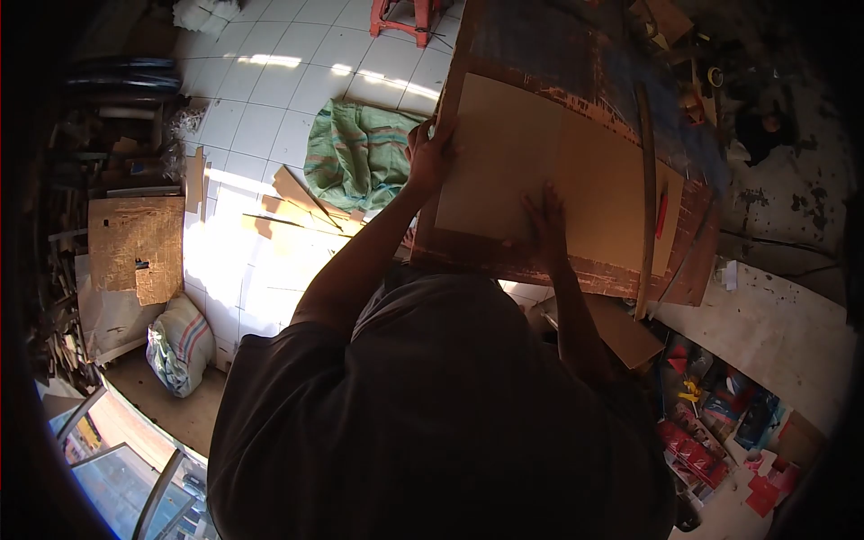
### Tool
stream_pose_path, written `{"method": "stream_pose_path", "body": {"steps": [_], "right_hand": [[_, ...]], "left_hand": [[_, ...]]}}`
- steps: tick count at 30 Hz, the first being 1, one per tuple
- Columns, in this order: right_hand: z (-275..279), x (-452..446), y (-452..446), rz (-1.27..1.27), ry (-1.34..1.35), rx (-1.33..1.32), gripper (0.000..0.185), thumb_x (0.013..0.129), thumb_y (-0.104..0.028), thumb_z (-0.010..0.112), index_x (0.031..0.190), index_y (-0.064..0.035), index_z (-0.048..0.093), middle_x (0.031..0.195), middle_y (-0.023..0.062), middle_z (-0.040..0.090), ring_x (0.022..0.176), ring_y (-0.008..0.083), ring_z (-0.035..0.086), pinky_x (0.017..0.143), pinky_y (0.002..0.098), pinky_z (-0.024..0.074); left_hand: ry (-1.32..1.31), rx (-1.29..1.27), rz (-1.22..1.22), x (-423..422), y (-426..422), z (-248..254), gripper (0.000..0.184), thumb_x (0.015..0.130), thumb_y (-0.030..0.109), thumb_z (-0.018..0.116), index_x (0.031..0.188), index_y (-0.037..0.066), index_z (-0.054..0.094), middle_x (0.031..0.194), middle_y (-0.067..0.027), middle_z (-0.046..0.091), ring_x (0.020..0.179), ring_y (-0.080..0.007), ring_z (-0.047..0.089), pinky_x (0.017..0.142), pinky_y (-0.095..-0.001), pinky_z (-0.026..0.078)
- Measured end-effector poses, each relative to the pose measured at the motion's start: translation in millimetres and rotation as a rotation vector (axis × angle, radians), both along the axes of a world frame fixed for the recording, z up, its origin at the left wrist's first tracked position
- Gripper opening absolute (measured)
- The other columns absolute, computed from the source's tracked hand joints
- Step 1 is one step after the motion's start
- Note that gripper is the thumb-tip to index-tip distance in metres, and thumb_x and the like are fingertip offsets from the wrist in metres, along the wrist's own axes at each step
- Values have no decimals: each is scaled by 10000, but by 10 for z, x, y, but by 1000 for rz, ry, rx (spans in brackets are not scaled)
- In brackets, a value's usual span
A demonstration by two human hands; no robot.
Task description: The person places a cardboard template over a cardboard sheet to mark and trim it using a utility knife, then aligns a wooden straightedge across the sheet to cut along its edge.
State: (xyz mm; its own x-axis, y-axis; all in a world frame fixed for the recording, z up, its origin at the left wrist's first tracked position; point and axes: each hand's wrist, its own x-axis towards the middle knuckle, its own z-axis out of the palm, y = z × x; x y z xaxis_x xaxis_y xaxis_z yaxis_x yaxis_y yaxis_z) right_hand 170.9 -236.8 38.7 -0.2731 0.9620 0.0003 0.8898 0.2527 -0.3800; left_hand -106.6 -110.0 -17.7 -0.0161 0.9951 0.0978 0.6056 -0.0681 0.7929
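A flat brown sheet, like thin board or cardboard (504,135), lies on a worn wooden worktable (468,256). At the sheet's left edge is my left hand (430,162), its fingers bent around that edge, partly in shadow. My right hand (545,225) rests flat on the sheet near its front edge, fingers spread and holding nothing. To the right, a long wooden strip (646,180) lies across the sheet. Beside the strip is a slim red tool, perhaps a pen or cutter (662,214).
Left of the worktable, a green woven sack (355,157) and board offcuts (301,193) lie on the tiled floor. A red stool (405,20) stands beyond. A white sack (180,342) sits at lower left. Mixed supplies (702,450) fill the lower right.
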Motion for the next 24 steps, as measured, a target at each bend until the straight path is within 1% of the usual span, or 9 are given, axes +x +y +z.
{"method": "stream_pose_path", "body": {"steps": [3,5,6,8,11,15,16,21,24], "right_hand": [[3,31,34,-15,-20,-5,860,744,-553,799,1478,-219,499,1634,240,180,1513,413,187,1197,598,179],[-114,74,89,-93,94,63,663,799,-479,783,1371,-199,599,1524,233,379,1419,419,360,1150,546,316],[-87,55,128,-86,92,54,663,799,-479,783,1371,-199,599,1524,233,379,1419,419,360,1150,546,316],[-31,25,217,-194,141,96,461,827,-347,786,1228,-152,668,1365,197,509,1286,388,484,1074,501,408],[-58,-3,342,-280,138,102,396,805,-306,812,1120,-113,670,1277,176,539,1226,381,512,1025,503,429],[-12,-70,424,-263,21,141,447,787,-294,827,1125,-94,613,1208,183,546,1167,391,531,982,502,441],[15,-111,436,-372,29,116,481,771,-306,841,1117,-75,598,1177,178,553,1137,376,535,954,489,454],[-63,-31,562,-529,-91,-46,666,703,-371,888,1140,-16,533,1082,210,592,1048,387,587,893,484,491],[3,-48,608,-598,-78,-196,749,682,-388,902,1199,-21,503,1132,214,585,1048,412,609,868,487,524]], "left_hand": [[105,-1,63,-31,-211,187,586,798,263,791,1352,309,608,1377,-133,457,1364,-375,321,1082,-553,307],[107,-19,74,-88,-377,283,574,785,248,798,1331,294,624,1344,-116,466,1342,-366,331,1064,-549,316],[110,-29,77,-120,-459,330,563,772,234,804,1309,278,641,1310,-100,475,1321,-356,341,1047,-546,325],[117,-59,59,-196,-598,433,527,765,221,807,1270,248,661,1263,-93,507,1270,-349,388,1028,-527,350],[74,-108,-36,-345,-741,414,424,760,202,802,1169,183,690,1142,-91,584,1148,-340,502,964,-483,424],[-146,-286,-87,-407,-992,296,234,782,190,771,984,113,680,956,-135,674,922,-345,659,811,-438,536],[-144,-288,-82,-402,-1062,270,234,782,190,771,984,113,680,956,-135,674,922,-345,659,811,-438,536],[312,-464,-145,-324,-1165,339,140,888,202,655,941,74,674,879,-142,711,856,-352,715,737,-462,572],[381,-385,-192,-327,-1161,333,164,905,194,612,928,45,677,826,-136,718,787,-339,731,674,-446,593]]}}
